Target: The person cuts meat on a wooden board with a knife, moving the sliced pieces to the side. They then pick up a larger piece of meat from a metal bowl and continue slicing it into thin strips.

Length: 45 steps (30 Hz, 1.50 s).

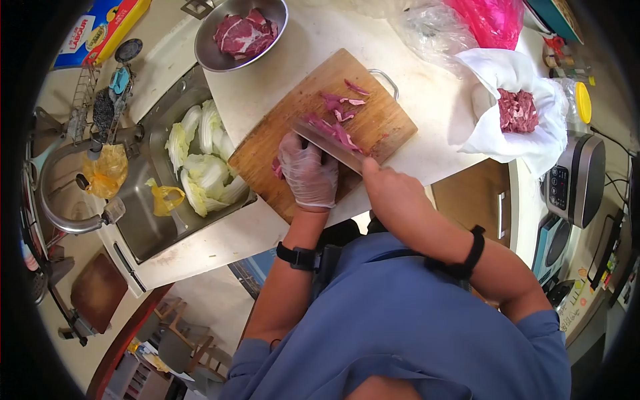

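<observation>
A wooden cutting board lies at an angle on the counter. My right hand, bare, is wrapped round the handle of a kitchen knife, whose blade crosses the board beside my other hand. In a clear plastic glove, my left hand curls over a piece of red meat on the board; only a bit of that meat shows at its left side. Cut strips of meat lie beyond the blade, some touching it.
A metal bowl holds a large piece of meat. Napa cabbage sits in the sink at left. On the right, a white cloth bears sliced meat, near plastic bags and a kitchen appliance.
</observation>
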{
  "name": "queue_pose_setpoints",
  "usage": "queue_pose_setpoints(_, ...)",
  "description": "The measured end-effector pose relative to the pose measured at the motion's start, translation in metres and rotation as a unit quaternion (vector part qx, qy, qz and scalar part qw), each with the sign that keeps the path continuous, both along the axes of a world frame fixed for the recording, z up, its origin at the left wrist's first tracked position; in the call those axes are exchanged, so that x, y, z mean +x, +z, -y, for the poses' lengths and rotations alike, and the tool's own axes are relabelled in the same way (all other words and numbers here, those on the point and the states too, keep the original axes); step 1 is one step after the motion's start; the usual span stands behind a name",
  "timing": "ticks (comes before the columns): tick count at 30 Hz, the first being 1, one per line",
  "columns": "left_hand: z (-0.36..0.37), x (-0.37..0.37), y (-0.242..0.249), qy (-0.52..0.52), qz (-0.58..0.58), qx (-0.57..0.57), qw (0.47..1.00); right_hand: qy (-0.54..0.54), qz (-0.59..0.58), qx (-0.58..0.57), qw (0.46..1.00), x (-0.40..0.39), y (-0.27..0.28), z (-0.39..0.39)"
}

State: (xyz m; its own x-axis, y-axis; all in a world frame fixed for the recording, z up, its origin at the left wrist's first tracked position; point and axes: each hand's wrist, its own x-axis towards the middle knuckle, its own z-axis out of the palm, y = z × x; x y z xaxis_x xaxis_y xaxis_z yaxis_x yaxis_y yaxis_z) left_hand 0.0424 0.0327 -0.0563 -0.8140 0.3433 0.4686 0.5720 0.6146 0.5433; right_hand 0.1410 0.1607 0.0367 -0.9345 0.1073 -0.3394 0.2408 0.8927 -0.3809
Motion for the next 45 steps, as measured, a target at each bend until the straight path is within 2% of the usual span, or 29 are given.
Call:
queue_pose_setpoints(2, 0.002, 0.000, 0.000, 0.005, -0.007, 0.003, 1.000, -0.003, -0.029, -0.024, 0.999, -0.027, -0.008, 0.008)
queue_pose_setpoints(4, 0.005, -0.002, 0.000, -0.010, 0.069, -0.014, 0.997, -0.005, -0.037, -0.024, 0.999, -0.053, -0.013, 0.020)
queue_pose_setpoints(8, 0.001, -0.001, 0.003, -0.016, 0.049, 0.000, 0.999, -0.046, -0.020, -0.036, 0.998, -0.020, -0.005, 0.009)
queue_pose_setpoints(10, -0.001, -0.002, -0.001, 0.002, 0.003, -0.001, 1.000, -0.045, 0.069, 0.002, 0.997, -0.004, 0.003, 0.002)
queue_pose_setpoints(11, -0.001, 0.001, -0.002, 0.000, 0.009, -0.003, 1.000, -0.046, 0.075, -0.001, 0.996, -0.008, -0.002, 0.003)
queue_pose_setpoints(13, -0.003, -0.003, 0.001, 0.006, 0.019, -0.003, 1.000, -0.015, -0.065, -0.057, 0.996, -0.037, -0.018, 0.002)
queue_pose_setpoints(16, -0.001, -0.006, 0.003, -0.011, 0.031, 0.012, 0.999, -0.004, -0.109, -0.052, 0.993, -0.051, -0.026, 0.007)
queue_pose_setpoints(17, 0.000, -0.005, 0.001, -0.012, 0.032, 0.014, 0.999, -0.005, -0.108, -0.050, 0.993, -0.040, -0.020, 0.005)
queue_pose_setpoints(19, 0.001, -0.005, -0.002, -0.005, 0.025, -0.017, 1.000, -0.044, 0.053, -0.017, 0.998, -0.013, -0.004, -0.003)
queue_pose_setpoints(20, 0.001, -0.005, -0.004, -0.002, 0.029, -0.018, 0.999, -0.040, 0.057, -0.018, 0.997, -0.016, -0.005, -0.003)
queue_pose_setpoints(22, -0.001, -0.004, 0.001, -0.007, 0.014, -0.016, 1.000, -0.058, -0.020, -0.059, 0.996, -0.022, -0.011, 0.000)
queue_pose_setpoints(23, 0.001, -0.003, -0.001, -0.009, 0.012, -0.019, 1.000, -0.059, -0.021, -0.062, 0.996, -0.038, -0.018, 0.004)
queue_pose_setpoints(25, 0.005, -0.006, -0.003, -0.033, 0.077, 0.017, 0.996, -0.021, -0.098, -0.092, 0.991, -0.075, -0.031, 0.012)
queue_pose_setpoints(26, 0.005, -0.007, -0.003, -0.036, 0.073, 0.017, 0.997, -0.023, -0.104, -0.092, 0.990, -0.074, -0.031, 0.010)
queue_pose_setpoints(28, 0.004, -0.005, 0.000, -0.026, 0.005, -0.034, 0.999, -0.036, -0.044, -0.088, 0.994, -0.062, -0.030, 0.000)
queue_pose_setpoints(31, -0.003, -0.005, -0.001, 0.006, -0.036, -0.001, 0.999, -0.017, -0.066, -0.050, 0.996, -0.036, -0.028, -0.032)
queue_pose_setpoints(34, -0.005, -0.004, 0.005, 0.023, -0.013, -0.002, 1.000, -0.054, -0.067, -0.043, 0.995, -0.042, -0.007, -0.048)
queue_pose_setpoints(37, -0.006, -0.001, 0.000, 0.039, 0.011, 0.038, 0.998, -0.036, -0.043, -0.035, 0.998, -0.042, 0.003, -0.036)
queue_pose_setpoints(42, 0.001, 0.000, 0.000, 0.004, 0.018, 0.001, 1.000, 0.011, -0.055, -0.020, 0.998, -0.025, 0.008, -0.007)
queue_pose_setpoints(45, 0.003, 0.000, 0.001, -0.002, 0.037, -0.002, 0.999, -0.003, -0.002, -0.026, 1.000, -0.004, 0.016, -0.002)
